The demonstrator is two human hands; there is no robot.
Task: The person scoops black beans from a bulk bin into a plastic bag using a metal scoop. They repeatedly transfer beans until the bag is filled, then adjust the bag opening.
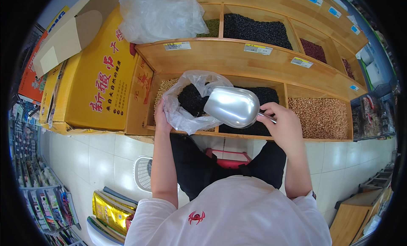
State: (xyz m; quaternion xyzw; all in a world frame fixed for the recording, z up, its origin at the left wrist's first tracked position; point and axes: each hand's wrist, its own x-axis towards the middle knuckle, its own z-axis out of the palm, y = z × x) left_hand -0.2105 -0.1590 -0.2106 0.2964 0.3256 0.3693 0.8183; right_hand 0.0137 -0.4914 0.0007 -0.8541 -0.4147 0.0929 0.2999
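Observation:
My left hand (162,119) grips the left rim of a clear plastic bag (178,117), which holds black seeds (190,99) and stands over the left part of the front bins. In my right hand (281,123) is the handle of a shiny metal scoop (235,106). Its bowl is tipped toward the bag's mouth, with the rounded underside facing up, so its inside is hidden. Beneath the scoop lies a wooden bin of black seeds (264,96). Pale beans (165,87) show in the bin behind and left of the bag.
Peanuts (318,117) fill the right front bin. The upper row holds black beans (254,28), green beans (212,27) and red beans (313,50). Crumpled plastic bags (162,17) lie up left, beside a yellow carton (95,87). A white basket (143,173) stands on the floor.

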